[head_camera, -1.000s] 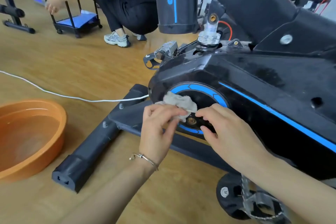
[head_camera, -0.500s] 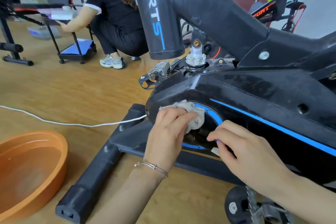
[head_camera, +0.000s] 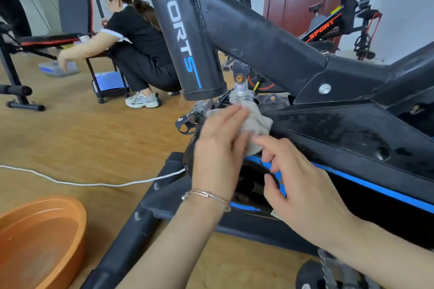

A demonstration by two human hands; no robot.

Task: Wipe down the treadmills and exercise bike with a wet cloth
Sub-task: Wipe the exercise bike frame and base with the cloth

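Head view: cloth [head_camera: 257, 122] beneath left grip [head_camera: 218, 153], against exercise bike [head_camera: 340, 131] casing.

matt black plastic bike casing [head_camera: 340, 134]

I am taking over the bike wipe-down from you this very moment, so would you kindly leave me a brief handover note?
Left hand: flat fingers press the cloth onto the upper front edge of the black housing of the exercise bike.
Right hand: holds nothing, index fingertip at the cloth's lower edge, other fingers bent over the blue ring.
Orange basin: on the floor, to the left.
Done: hard to judge; the housing looks blotchy.
To do: rest of the bike; no treadmill recognisable in view.
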